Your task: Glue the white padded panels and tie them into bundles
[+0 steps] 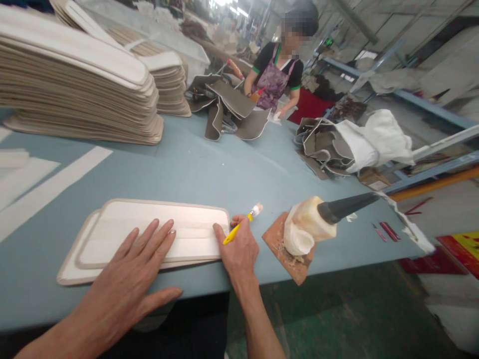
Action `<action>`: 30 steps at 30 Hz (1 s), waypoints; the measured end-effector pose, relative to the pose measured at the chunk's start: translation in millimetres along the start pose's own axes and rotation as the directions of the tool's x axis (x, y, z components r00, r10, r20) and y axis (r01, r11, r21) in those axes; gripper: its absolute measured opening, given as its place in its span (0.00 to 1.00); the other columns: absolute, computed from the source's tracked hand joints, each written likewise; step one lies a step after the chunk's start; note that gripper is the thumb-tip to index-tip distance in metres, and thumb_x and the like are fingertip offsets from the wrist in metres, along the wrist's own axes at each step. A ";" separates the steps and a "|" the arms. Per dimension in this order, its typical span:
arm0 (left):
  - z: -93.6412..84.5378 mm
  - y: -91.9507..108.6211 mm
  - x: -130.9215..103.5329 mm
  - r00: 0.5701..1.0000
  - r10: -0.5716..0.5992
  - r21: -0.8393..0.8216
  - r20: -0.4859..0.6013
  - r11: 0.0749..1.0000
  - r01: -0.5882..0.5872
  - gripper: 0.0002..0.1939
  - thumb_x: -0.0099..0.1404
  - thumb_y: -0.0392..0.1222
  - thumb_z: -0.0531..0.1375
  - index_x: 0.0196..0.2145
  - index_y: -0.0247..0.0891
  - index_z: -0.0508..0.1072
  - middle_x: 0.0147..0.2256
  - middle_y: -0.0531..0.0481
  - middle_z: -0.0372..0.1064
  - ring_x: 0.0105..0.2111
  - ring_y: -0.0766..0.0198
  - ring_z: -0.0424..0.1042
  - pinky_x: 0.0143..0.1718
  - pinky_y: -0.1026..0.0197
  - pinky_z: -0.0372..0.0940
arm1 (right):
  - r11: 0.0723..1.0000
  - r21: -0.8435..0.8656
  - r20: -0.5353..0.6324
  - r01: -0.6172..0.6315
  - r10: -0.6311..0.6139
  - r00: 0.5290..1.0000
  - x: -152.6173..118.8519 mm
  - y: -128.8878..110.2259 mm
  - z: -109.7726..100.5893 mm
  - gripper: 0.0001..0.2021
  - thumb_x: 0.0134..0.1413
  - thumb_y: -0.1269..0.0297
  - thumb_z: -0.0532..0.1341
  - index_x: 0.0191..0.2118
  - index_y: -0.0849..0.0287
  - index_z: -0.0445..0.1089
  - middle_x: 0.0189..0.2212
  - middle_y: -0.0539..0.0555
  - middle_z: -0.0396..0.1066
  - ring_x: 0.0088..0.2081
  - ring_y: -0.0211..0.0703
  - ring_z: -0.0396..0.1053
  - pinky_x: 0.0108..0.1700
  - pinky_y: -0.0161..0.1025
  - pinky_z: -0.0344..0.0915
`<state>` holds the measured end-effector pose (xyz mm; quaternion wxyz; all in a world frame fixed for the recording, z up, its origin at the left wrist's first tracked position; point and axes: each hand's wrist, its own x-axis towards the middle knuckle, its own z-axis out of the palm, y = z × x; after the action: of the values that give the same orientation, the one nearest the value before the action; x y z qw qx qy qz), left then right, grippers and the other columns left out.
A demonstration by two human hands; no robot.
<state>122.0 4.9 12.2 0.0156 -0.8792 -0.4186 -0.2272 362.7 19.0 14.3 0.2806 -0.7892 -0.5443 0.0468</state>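
Observation:
Two flat white panels with beige rounded edges lie one over the other on the blue-grey table, the top panel point(190, 212) shifted right of the lower panel point(71, 267). My left hand point(140, 267) rests flat on the top panel, fingers spread, a ring on one finger. Between the fingers of my right hand point(241, 249) is a yellow-handled brush point(234, 233), its pale bristles pointing up and away. That hand's thumb touches the panel's right end. Right of it, a glue-crusted container point(309, 224) with a dark nozzle stands on a brown board point(275, 234).
Tall stacks of similar panels point(82, 94) fill the back left. White strips point(56, 187) lie at the left. Grey bag pieces point(235, 102) and a second bag pile point(325, 144) sit farther back. A person in an apron point(275, 80) works across the table point(194, 164).

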 end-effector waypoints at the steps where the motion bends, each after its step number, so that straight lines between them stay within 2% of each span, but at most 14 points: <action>1: 0.5 0.5 -2.3 1.000 -0.024 -0.001 0.001 1.000 0.024 0.48 0.67 0.74 0.48 0.71 0.36 0.55 0.69 0.38 0.60 0.69 0.41 0.57 0.70 0.41 0.49 | 1.000 -0.014 0.003 -0.014 0.014 1.000 1.0 -2.4 1.1 0.23 0.56 0.47 0.68 0.49 0.56 0.65 0.41 0.54 0.76 0.41 0.54 0.77 0.37 0.41 0.63; 5: 0.4 4.7 -8.2 0.995 -0.098 -0.010 0.016 0.995 0.098 0.47 0.68 0.74 0.44 0.63 0.30 0.68 0.67 0.36 0.63 0.67 0.41 0.61 0.68 0.42 0.53 | 0.998 -0.057 -0.011 -0.022 0.021 1.000 1.4 -8.4 4.8 0.28 0.51 0.45 0.70 0.50 0.57 0.65 0.41 0.57 0.76 0.43 0.58 0.76 0.37 0.42 0.63; 12: 2.4 8.6 -7.9 0.990 -0.142 -0.023 -0.002 0.990 0.142 0.45 0.70 0.72 0.41 0.62 0.29 0.69 0.66 0.34 0.64 0.67 0.42 0.62 0.67 0.41 0.55 | 0.992 -0.120 -0.052 0.040 -0.046 0.998 -5.1 -10.5 9.1 0.36 0.45 0.40 0.72 0.52 0.60 0.66 0.42 0.61 0.76 0.42 0.59 0.75 0.39 0.45 0.65; 16: 4.4 9.2 -8.4 0.990 -0.142 -0.036 -0.006 0.989 0.142 0.44 0.70 0.71 0.42 0.63 0.31 0.68 0.66 0.35 0.64 0.67 0.42 0.62 0.68 0.42 0.54 | 0.995 -0.086 -0.038 0.052 -0.056 0.998 -5.2 -2.1 10.2 0.31 0.48 0.47 0.73 0.52 0.58 0.65 0.43 0.59 0.76 0.44 0.58 0.75 0.41 0.44 0.66; 21: 6.5 9.5 -9.4 0.990 -0.142 -0.035 0.011 0.989 0.143 0.43 0.71 0.70 0.43 0.64 0.30 0.67 0.67 0.34 0.62 0.68 0.41 0.60 0.69 0.41 0.52 | 0.999 -0.017 0.021 0.049 -0.048 0.999 -1.6 9.1 7.8 0.22 0.56 0.55 0.68 0.51 0.57 0.64 0.44 0.56 0.76 0.45 0.53 0.76 0.43 0.43 0.66; 26: 5.0 9.4 -9.2 0.989 -0.143 -0.029 0.035 0.989 0.144 0.44 0.70 0.71 0.43 0.64 0.30 0.68 0.68 0.35 0.61 0.69 0.42 0.58 0.70 0.41 0.51 | 0.998 0.046 0.037 0.044 -0.046 0.998 1.9 11.6 3.7 0.16 0.59 0.55 0.64 0.49 0.56 0.65 0.42 0.54 0.76 0.43 0.51 0.76 0.42 0.42 0.65; 30: 2.4 10.9 -5.2 0.987 -0.155 -0.020 0.039 0.988 0.156 0.45 0.70 0.71 0.41 0.63 0.30 0.69 0.68 0.35 0.61 0.68 0.40 0.59 0.69 0.40 0.52 | 0.997 0.053 0.073 0.057 -0.061 0.995 1.7 13.3 0.1 0.18 0.59 0.53 0.64 0.50 0.55 0.65 0.43 0.54 0.76 0.44 0.51 0.76 0.43 0.43 0.65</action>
<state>128.2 -5.4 9.7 -0.0202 -0.8481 -0.4835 -0.2158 374.4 17.2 8.1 0.2815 -0.7629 -0.5762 0.0816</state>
